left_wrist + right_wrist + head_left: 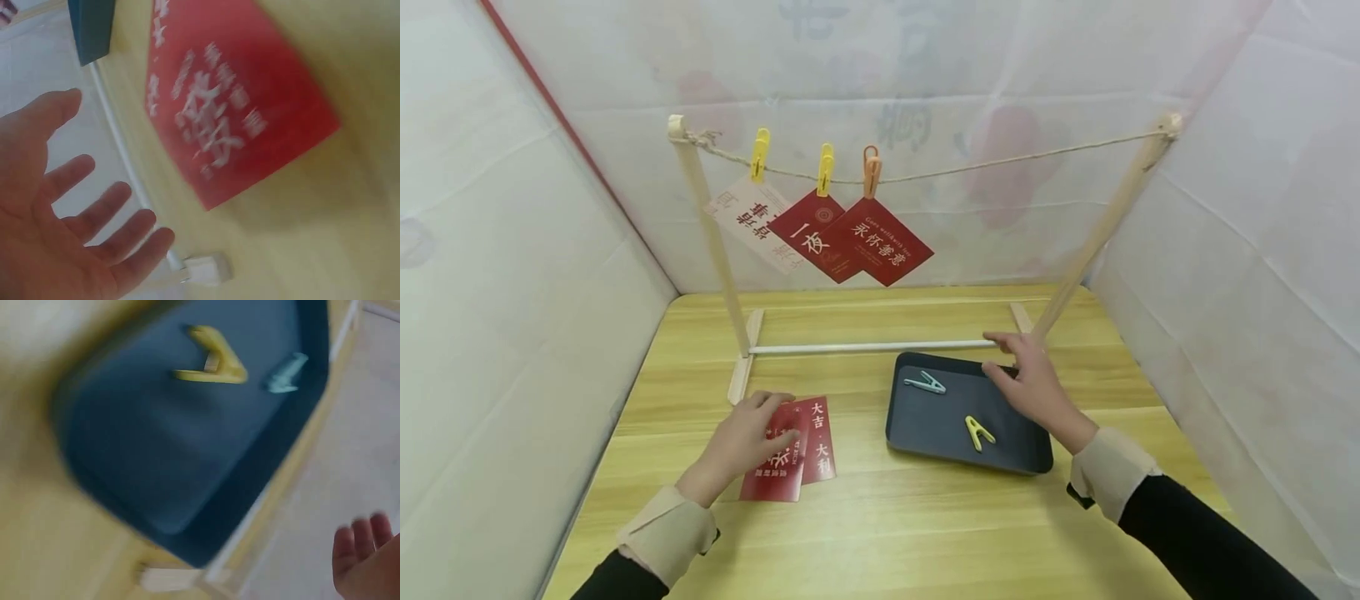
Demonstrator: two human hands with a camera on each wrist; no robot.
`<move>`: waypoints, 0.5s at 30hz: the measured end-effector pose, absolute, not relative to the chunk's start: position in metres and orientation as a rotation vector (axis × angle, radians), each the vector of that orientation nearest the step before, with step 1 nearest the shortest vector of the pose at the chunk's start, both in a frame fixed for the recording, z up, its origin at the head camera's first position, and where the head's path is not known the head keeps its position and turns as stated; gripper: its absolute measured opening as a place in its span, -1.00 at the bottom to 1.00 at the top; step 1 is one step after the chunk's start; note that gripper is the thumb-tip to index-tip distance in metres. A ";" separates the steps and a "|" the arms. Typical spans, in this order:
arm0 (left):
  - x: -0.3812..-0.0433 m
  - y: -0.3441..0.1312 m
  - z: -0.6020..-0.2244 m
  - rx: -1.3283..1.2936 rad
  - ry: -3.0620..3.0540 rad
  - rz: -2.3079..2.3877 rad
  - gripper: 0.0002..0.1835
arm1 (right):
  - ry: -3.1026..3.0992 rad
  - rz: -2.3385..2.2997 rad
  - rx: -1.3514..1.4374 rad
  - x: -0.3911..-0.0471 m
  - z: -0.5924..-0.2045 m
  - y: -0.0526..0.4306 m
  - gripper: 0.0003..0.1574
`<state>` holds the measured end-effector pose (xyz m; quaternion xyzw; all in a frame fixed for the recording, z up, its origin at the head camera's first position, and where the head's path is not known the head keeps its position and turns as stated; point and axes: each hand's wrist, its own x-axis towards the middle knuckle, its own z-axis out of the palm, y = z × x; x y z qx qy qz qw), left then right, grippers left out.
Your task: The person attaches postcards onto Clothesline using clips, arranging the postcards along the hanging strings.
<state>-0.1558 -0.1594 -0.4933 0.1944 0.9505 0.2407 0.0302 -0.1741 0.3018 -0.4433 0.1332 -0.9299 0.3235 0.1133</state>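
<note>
My left hand [741,442] hovers over two red cards [775,482] on the table, its fingers spread and apart from them in the left wrist view. White characters show on the upper card [250,94]. Above the right part of a dark tray [925,425] is my right hand [1033,387], with fingers loosely bent and nothing in them. Inside the tray lie a yellow clothespin [978,433] and a pale teal clothespin [927,382]. The right wrist view shows the yellow clothespin [215,359] resting on the tray floor, somewhat blurred.
A twine line [1000,165] hangs between two wooden posts. Yellow clothespins and an orange clothespin [871,173] hold a pale card [752,218] and two red cards [887,242] on its left half. A white rod [872,347] joins the posts' feet.
</note>
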 end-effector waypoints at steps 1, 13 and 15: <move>-0.152 -0.161 -0.496 0.586 2.926 0.739 -0.32 | -2.760 0.952 0.398 -0.171 -0.450 0.303 -0.43; -0.124 -0.171 -0.521 0.566 2.910 0.684 -0.10 | -3.111 0.755 0.421 -0.138 -0.506 0.319 -0.29; -0.122 -0.173 -0.522 0.557 2.911 0.689 -0.07 | -3.156 0.724 0.386 -0.130 -0.509 0.320 -0.23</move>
